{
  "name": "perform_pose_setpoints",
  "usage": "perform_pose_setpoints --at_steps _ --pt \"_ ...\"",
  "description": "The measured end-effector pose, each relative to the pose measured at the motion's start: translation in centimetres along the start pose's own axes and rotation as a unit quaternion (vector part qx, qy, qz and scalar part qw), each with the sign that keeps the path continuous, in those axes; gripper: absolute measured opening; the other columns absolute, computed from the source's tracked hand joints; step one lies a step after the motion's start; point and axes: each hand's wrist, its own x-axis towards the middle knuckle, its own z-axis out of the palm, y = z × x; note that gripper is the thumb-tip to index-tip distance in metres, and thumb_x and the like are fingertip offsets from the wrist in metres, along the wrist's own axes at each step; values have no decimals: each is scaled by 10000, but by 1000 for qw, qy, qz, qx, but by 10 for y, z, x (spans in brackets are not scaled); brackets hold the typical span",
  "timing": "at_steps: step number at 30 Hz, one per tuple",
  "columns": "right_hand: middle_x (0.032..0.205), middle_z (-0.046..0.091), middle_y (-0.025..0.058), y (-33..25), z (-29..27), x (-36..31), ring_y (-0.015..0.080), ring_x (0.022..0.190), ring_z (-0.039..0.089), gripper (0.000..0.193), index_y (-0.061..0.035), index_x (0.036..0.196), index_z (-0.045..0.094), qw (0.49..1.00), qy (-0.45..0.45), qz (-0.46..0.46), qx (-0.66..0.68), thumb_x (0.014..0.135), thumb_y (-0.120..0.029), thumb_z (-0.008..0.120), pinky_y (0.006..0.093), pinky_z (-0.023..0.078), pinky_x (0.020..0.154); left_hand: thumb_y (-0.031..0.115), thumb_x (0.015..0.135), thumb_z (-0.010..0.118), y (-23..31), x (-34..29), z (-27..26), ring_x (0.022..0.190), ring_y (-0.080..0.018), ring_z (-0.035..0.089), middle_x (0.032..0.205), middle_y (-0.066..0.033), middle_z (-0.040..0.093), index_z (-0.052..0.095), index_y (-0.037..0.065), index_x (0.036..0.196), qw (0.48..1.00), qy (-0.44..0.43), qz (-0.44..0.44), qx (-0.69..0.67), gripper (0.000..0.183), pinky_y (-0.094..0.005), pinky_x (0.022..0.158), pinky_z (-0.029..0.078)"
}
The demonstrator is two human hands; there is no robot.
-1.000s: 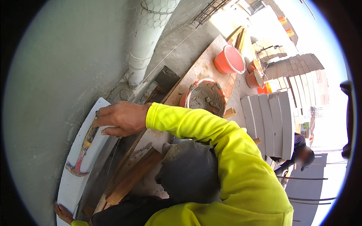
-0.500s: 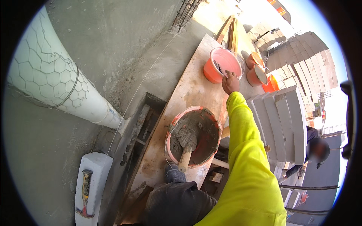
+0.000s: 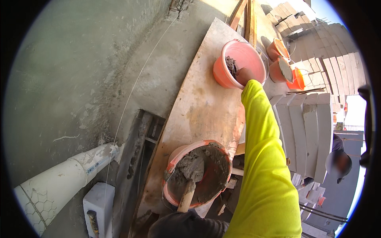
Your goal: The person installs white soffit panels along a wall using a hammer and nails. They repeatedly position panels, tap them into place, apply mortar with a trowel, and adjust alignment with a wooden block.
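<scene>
My right hand (image 3: 245, 75), at the end of a yellow sleeve, reaches over the near rim into a pink-orange bucket (image 3: 250, 55). Inside, thin dark metal pieces that look like nails (image 3: 231, 65) lie against the left wall, beside the hand. Its fingers are turned away and mostly hidden, so I cannot tell what they hold. Closer to me, a second bucket (image 3: 170, 179) contains wet grey mortar (image 3: 212, 170). A trowel with a wooden handle (image 3: 186, 195) rests in that mortar, its blade coated. My left hand is out of view.
Both buckets stand on a plywood board (image 3: 198, 103) beside an open gap (image 3: 152, 131). A string (image 3: 130, 95) runs along the left, near a white pipe (image 3: 59, 178) and a hammer (image 3: 93, 222) on a block. Blocks (image 3: 301, 131), more buckets (image 3: 281, 71) and another person (image 3: 339, 162) are at right.
My right hand has gone from the bucket's rim down inside it. The view has shifted, so the mortar bucket and hammer sit lower in the picture.
</scene>
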Motion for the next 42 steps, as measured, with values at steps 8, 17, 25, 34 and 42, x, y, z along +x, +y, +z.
perform_pose_setpoints --at_steps 8,17,25,34,42 --pt "814 738 200 3 7 10 326 742 715 243 -34 918 787 988 18 56 145 812 -227 686 421 556 727 462 921 639 24 -25 -8 1193 -400 616 1263 -254 661 639 29 1325 999 -35 -35 22 593 -451 1043 490" --pt "849 743 171 3 11 12 294 810 709 202 -95 903 795 988 18 18 150 773 -220 706 414 546 775 451 911 653 20 -15 8 1195 -400 612 1275 -249 656 640 30 1325 999 -36 -26 23 590 -454 1041 489" --pt "681 669 75 13 15 11 181 591 628 182 -17 837 721 903 31 94 418 757 -142 826 358 517 567 440 916 653 5 -14 27 1205 -398 604 1287 -244 650 642 44 1327 999 -33 11 27 570 -454 1053 479" --pt "731 679 32 15 -18 -33 98 580 623 116 -32 917 721 771 128 125 611 845 -97 785 243 512 524 485 926 652 -45 -18 65 1237 -382 588 1334 -228 627 644 122 1350 999 -5 -1 -32 558 -443 1077 462" --pt "1106 703 177 -53 -92 -134 252 964 717 162 49 1102 628 605 326 -168 707 985 -64 632 366 590 917 39 901 588 -8 -34 59 1025 -438 659 1126 -259 676 670 -32 1216 954 275 19 -120 333 -471 906 529"
